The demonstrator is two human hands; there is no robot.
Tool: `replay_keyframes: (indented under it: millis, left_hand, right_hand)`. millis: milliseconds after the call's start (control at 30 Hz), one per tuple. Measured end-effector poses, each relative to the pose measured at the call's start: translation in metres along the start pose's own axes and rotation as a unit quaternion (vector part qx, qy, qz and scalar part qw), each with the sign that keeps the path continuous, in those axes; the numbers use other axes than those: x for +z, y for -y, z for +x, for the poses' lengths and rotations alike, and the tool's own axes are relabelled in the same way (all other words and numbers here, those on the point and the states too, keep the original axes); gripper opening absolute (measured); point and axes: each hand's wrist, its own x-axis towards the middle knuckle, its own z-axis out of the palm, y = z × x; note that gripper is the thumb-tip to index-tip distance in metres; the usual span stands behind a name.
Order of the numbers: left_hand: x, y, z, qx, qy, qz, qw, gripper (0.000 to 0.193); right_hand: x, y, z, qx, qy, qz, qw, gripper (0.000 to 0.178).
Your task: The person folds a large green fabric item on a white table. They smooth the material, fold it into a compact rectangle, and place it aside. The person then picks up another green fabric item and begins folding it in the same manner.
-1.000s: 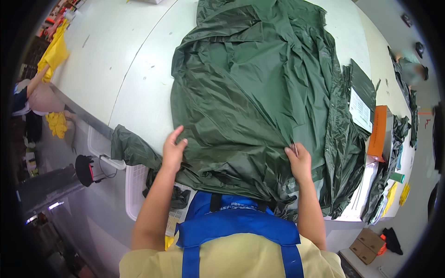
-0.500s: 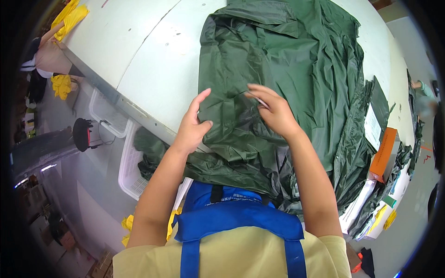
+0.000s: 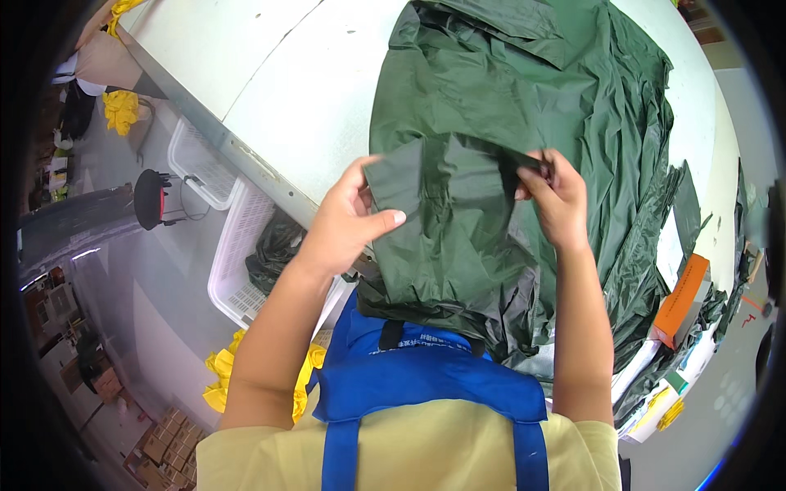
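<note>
A large piece of thin, shiny dark green fabric (image 3: pixel 458 254) lies crumpled and layered over the table in front of me, hanging past the near edge. My left hand (image 3: pixel 340 217) grips the left end of a lifted strip of it, thumb on top and fingers partly hidden behind. At the strip's right end, my right hand (image 3: pixel 557 192) pinches the cloth between thumb and fingers. The strip is held up between both hands above the other layers. Whether the right hand also holds a small tool cannot be made out.
The white table (image 3: pixel 278 106) has a metal edge on the left. Beside it stand white plastic baskets (image 3: pixel 214 278), one with dark material inside, and a round stool (image 3: pixel 149 199). An orange box (image 3: pixel 681 303) and papers lie at right. Yellow cloth (image 3: pixel 219 372) sits low left.
My right hand, which held a thin metal tool over the fabric, has moved right and now pinches the cloth. My left hand has closed on it, and a strip has been raised between them.
</note>
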Motion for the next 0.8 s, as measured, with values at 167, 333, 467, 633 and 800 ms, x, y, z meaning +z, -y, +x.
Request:
replay_keyframes:
  millis: [167, 333, 467, 633, 800]
  left_hand:
    - [0.011, 0.014, -0.013, 0.159, -0.033, -0.005, 0.987, 0.031]
    - [0.015, 0.006, -0.017, 0.167, 0.004, -0.080, 0.983, 0.028]
    - [0.015, 0.000, -0.020, 0.170, 0.008, -0.096, 0.981, 0.029]
    - [0.010, 0.000, -0.024, 0.173, 0.007, -0.134, 0.976, 0.030]
    - [-0.001, 0.002, -0.019, 0.170, -0.020, -0.108, 0.979, 0.027]
  right_hand:
    - [-0.005, -0.011, -0.034, -0.252, -0.091, 0.120, 0.956, 0.020]
    - [-0.001, -0.014, -0.059, -0.219, -0.133, 0.158, 0.954, 0.018]
    - [-0.001, -0.010, -0.067, -0.248, -0.137, 0.118, 0.952, 0.015]
    - [0.003, 0.007, -0.075, -0.316, -0.132, -0.001, 0.940, 0.013]
    - [0.009, 0.017, -0.079, -0.294, -0.121, -0.027, 0.948, 0.021]
